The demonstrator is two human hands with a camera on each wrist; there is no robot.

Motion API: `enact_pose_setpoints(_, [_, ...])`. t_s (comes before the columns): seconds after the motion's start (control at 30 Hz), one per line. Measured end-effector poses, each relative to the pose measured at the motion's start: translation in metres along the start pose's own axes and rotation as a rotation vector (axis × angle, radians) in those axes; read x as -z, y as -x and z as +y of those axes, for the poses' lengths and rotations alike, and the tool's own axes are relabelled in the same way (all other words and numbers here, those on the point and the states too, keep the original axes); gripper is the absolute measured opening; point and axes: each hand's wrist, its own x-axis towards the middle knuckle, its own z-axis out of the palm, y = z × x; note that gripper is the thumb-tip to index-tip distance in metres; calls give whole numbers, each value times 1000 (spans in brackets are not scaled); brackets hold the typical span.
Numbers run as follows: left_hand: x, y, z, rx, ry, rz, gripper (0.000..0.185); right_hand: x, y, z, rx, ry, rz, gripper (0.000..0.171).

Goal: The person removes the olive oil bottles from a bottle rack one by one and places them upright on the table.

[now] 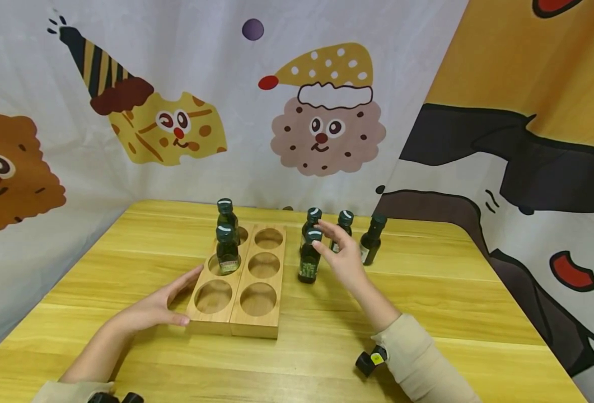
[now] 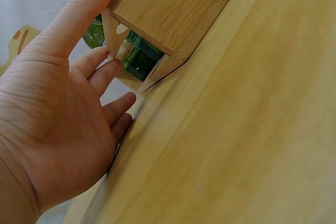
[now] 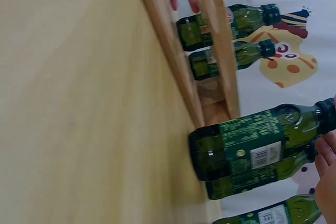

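Observation:
A wooden rack [image 1: 236, 327] with six round holes lies on the yellow table [image 1: 428, 291]. Two green bottles [image 1: 227, 249] stand in its left column, in the back and middle holes. My left hand [image 1: 178, 296] rests flat against the rack's near left corner, fingers straight [image 2: 113, 66]. Several more green bottles stand just right of the rack. My right hand [image 1: 327, 238] hovers with spread fingers beside the cap of the nearest one [image 1: 309, 260]. The right wrist view shows that bottle [image 3: 247, 145] next to the rack [image 3: 176, 61], with fingertips [image 3: 326, 150] by its neck.
Three other loose bottles [image 1: 370, 239] cluster behind my right hand. Cartoon-print cloth walls [image 1: 297, 112] close off the table at the back and both sides. Bare tabletop stretches in front of the rack and to the far right.

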Motion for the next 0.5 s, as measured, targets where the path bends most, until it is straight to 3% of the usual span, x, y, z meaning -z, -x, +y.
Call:
enact_pose_setpoints(0.2, [0, 0, 0, -2, 30, -7, 98, 4, -6, -10, 138, 6, 37, 44])
enact_pose_setpoints(0.5, [1, 1, -4, -2, 40, -7, 98, -3, -12, -34, 229, -50, 27, 43])
